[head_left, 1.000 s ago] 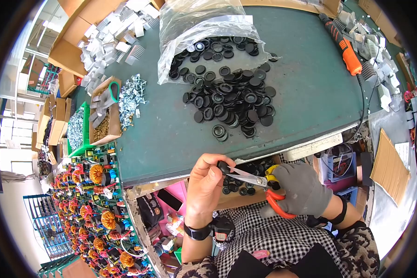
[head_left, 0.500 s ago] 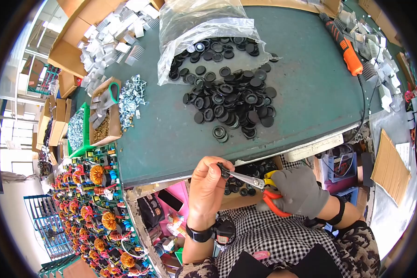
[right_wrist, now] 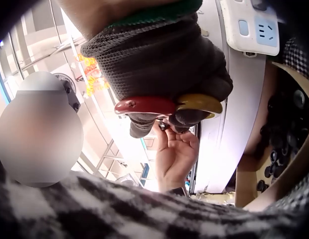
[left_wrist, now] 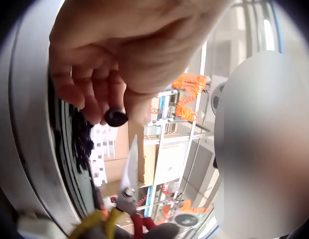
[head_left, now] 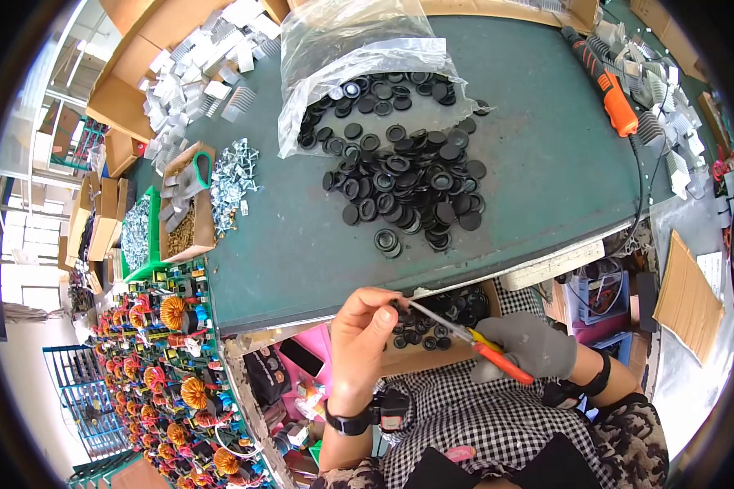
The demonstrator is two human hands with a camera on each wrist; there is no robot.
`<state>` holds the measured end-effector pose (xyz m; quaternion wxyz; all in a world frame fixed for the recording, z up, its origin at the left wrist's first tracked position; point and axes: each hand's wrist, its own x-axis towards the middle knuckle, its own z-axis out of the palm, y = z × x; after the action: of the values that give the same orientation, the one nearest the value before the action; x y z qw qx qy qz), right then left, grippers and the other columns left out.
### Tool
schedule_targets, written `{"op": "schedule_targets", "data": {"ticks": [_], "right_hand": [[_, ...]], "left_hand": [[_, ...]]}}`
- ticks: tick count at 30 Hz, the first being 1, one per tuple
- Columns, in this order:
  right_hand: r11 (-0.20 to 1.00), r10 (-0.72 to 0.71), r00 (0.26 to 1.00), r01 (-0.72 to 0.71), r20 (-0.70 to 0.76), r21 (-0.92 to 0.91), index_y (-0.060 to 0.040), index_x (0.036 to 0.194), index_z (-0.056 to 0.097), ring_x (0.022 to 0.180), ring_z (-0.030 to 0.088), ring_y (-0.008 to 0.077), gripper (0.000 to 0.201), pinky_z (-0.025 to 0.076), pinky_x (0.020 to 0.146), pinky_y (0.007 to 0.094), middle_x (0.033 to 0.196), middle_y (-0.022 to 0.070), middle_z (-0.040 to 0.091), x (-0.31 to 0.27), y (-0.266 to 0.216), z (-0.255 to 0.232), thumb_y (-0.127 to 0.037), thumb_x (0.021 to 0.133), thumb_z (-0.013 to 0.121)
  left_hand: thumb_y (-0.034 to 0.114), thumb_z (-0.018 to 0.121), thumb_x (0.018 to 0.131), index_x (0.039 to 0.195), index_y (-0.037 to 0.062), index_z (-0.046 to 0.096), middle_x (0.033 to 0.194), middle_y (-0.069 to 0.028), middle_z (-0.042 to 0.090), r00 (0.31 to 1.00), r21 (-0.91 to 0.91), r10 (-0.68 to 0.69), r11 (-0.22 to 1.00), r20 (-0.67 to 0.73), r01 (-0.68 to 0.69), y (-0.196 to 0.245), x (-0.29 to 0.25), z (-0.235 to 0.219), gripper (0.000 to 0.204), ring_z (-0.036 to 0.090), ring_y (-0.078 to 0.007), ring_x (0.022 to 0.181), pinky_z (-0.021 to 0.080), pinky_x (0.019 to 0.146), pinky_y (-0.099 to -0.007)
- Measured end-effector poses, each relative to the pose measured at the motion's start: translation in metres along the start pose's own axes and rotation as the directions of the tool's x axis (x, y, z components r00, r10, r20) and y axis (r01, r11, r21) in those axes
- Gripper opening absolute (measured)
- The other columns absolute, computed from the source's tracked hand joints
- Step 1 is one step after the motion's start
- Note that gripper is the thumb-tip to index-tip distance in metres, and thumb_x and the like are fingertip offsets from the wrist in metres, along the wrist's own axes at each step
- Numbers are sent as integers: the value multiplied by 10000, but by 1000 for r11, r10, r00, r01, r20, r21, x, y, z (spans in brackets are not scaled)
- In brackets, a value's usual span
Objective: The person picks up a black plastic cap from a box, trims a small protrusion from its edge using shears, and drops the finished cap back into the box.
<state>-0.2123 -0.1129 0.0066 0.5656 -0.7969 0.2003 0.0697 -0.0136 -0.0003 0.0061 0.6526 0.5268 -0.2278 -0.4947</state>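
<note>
Cap (left_wrist: 116,118): my fingertips cover its upper edge.
Scissors (head_left: 473,338): my glove hides the handles' loops.
Bag (head_left: 359,49): cut off at top.

A gloved right hand (right_wrist: 159,64) grips scissors (right_wrist: 167,105) by red and yellow handles. Beyond it a bare left hand (right_wrist: 175,154) pinches a small black part (right_wrist: 163,126). Black discs (right_wrist: 281,129) fill a cardboard box (right_wrist: 256,144) at right.

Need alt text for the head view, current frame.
A bare left hand pinches a small black round part while the gloved right hand holds red-and-yellow-handled snips pointed at it. Beyond lies a green bench with a heap of black caps.
</note>
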Motion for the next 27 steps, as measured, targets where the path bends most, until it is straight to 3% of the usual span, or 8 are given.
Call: {"op": "schedule_targets", "data": {"ticks": [4,10,14,18,20,21,23,27], "right_hand": [[988,16,994,1,-112,151,-33,848,547,562,543,246,532,413,535,335,621,105,534,-9,13,-7,-533,699,656],[959,-2,973,66,-230,274,-29,839,560,569,530,204,458,410,538,317,652,80,540,-7,7,-2,-441,702,704],[994,-32,975,55,-220,97,-35,824,539,550,503,231,443,406,529,316,633,97,511,-6,6,-1,-442,725,683],[1000,-9,972,13,-233,18,-31,825,531,569,538,274,557,419,531,344,648,118,516,-4,5,-1,-540,656,684],[992,-79,962,51,-260,-113,-23,825,528,590,554,285,600,428,538,353,667,122,524,-1,-1,-4,-565,625,688],[967,-148,948,79,-282,-243,-15,826,526,611,570,296,642,438,544,362,686,125,532,0,-4,-4,-591,594,691],[939,-210,930,106,-302,-327,-6,824,523,613,569,299,659,440,540,362,693,125,532,5,-6,-4,-596,585,694],[848,-297,891,80,-344,-523,12,811,521,597,557,288,670,434,534,356,674,121,520,12,-6,0,-587,573,705]], "left_hand": [[55,680,700,1005,-1,606,851,-60,579,985,835,133,526,106,-161,29,-2,4,319,538,-155,753,432,690,-272],[100,702,672,994,7,619,901,-120,589,784,944,555,-10,279,-329,23,50,6,346,548,-263,769,443,704,-333],[129,706,673,968,12,620,844,-115,606,805,945,509,-56,304,-321,20,59,5,329,549,-281,745,437,694,-337],[125,712,665,955,18,620,808,-101,603,829,959,502,-6,248,-283,23,53,4,323,557,-254,748,431,686,-327],[134,691,728,989,9,600,838,-90,616,885,929,463,302,52,-213,27,42,4,303,578,-196,790,443,720,-301],[134,691,728,989,9,600,838,-90,616,886,930,461,302,52,-211,26,37,5,303,578,-196,790,443,720,-301],[160,641,810,1041,-7,560,887,-94,621,981,241,164,961,-103,-135,22,27,6,297,579,-154,854,453,774,-281],[200,596,854,1037,-20,540,925,-119,619,999,-15,11,1000,-48,-11,13,16,7,292,590,-166,848,464,807,-293]]}}
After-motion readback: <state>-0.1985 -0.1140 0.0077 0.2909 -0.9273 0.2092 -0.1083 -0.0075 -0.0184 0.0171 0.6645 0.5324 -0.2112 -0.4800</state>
